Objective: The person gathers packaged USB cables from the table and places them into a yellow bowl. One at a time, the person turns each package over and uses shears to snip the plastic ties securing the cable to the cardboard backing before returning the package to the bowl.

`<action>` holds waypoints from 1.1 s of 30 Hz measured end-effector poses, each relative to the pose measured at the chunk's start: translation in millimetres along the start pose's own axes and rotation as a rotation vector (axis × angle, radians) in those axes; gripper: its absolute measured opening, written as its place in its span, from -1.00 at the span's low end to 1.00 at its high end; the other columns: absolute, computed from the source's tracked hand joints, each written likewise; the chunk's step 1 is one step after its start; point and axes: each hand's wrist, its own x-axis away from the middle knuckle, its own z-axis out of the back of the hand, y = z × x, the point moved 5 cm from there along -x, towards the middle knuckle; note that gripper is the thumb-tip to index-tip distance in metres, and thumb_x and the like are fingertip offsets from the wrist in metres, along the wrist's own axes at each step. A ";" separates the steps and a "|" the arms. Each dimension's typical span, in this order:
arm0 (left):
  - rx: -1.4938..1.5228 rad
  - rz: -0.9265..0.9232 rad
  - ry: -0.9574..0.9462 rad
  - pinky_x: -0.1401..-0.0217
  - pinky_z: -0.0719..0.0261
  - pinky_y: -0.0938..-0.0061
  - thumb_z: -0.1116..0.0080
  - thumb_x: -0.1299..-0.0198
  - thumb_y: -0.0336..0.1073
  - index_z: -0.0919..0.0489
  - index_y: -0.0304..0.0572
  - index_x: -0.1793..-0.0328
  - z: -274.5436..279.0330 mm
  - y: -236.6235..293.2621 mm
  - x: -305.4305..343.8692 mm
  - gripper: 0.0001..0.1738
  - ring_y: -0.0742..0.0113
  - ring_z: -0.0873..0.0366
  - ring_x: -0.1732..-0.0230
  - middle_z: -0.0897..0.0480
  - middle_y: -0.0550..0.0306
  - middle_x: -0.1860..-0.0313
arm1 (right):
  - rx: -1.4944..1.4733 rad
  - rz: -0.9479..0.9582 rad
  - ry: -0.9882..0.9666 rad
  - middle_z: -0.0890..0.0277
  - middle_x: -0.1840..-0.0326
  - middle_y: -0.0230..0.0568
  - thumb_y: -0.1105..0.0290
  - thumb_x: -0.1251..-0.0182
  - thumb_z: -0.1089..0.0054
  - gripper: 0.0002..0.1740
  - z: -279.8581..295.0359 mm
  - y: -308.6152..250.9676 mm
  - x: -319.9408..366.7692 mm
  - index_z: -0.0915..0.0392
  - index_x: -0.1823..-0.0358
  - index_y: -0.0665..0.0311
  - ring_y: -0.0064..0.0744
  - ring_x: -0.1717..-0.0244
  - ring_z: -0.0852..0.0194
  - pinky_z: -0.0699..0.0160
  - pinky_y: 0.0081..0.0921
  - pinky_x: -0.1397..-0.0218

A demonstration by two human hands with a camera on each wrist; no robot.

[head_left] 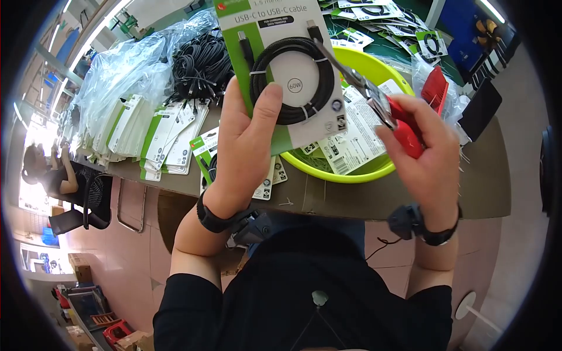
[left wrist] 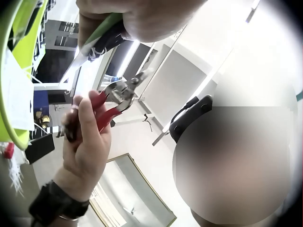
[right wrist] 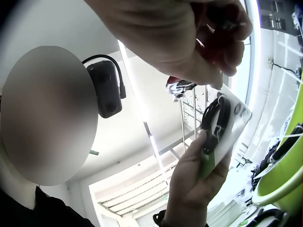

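My left hand [head_left: 241,149] holds up a green and white card, its thumb over the front. On the card, a black USB-C cable [head_left: 324,73] lies coiled, fastened with pale ties. My right hand [head_left: 430,161] grips red-handled cutting pliers [head_left: 374,96]. In the head view their metal tips overlap the card by the upper right connector [head_left: 314,30]. The left wrist view shows the pliers [left wrist: 124,92] with their handles spread, and the right wrist view shows the card [right wrist: 236,127] from the side, below the right hand.
Behind the hands stands a yellow-green basin [head_left: 328,174] with printed cards inside. Stacks of cards [head_left: 170,143] and a heap of black cables [head_left: 202,64] lie left, beside clear plastic bags [head_left: 126,73]. More carded cables [head_left: 380,23] lie at the back. A red brush-like thing [head_left: 435,90] is at right.
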 end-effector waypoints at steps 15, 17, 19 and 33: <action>0.108 -0.096 0.089 0.08 -0.44 0.57 0.04 -0.36 -0.37 -0.22 -0.32 -0.17 -19.9 -19.4 33.6 -0.66 0.46 -0.42 0.14 -0.48 0.15 0.11 | -0.331 -0.058 0.078 -0.57 0.09 -0.23 0.66 -0.12 -0.18 -0.62 -54.2 -5.7 8.1 -0.44 -0.01 0.38 -0.56 0.11 -0.53 -0.49 -0.61 0.04; 0.094 -0.157 0.158 0.07 -0.44 0.53 0.04 -0.35 -0.39 -0.25 -0.34 -0.16 -14.9 -22.1 38.5 -0.68 0.42 -0.43 0.12 -0.49 0.10 0.10 | -0.368 -0.064 0.070 -0.57 0.10 -0.25 0.65 -0.14 -0.18 -0.64 -59.3 -9.9 5.4 -0.44 -0.01 0.38 -0.58 0.11 -0.52 -0.49 -0.63 0.05; 0.102 -0.186 0.176 0.06 -0.45 0.51 0.03 -0.34 -0.40 -0.27 -0.34 -0.15 -12.1 -17.7 39.0 -0.68 0.40 -0.43 0.11 -0.49 0.07 0.10 | -0.417 -0.108 0.076 -0.56 0.12 -0.29 0.65 -0.18 -0.16 -0.67 -60.5 -13.1 5.6 -0.45 -0.01 0.39 -0.64 0.12 -0.49 -0.47 -0.66 0.07; -0.393 0.319 0.232 -0.05 -0.49 0.28 -0.14 -0.21 -0.26 -0.33 -0.37 -0.26 149.8 -36.1 56.3 -0.46 0.19 -0.51 -0.04 -0.52 -0.17 0.02 | -0.545 -0.348 0.139 -0.51 0.07 -0.25 0.46 -0.24 -0.23 -0.58 -21.3 44.8 13.3 -0.41 -0.12 0.36 -0.53 0.08 -0.45 -0.40 -0.62 -0.06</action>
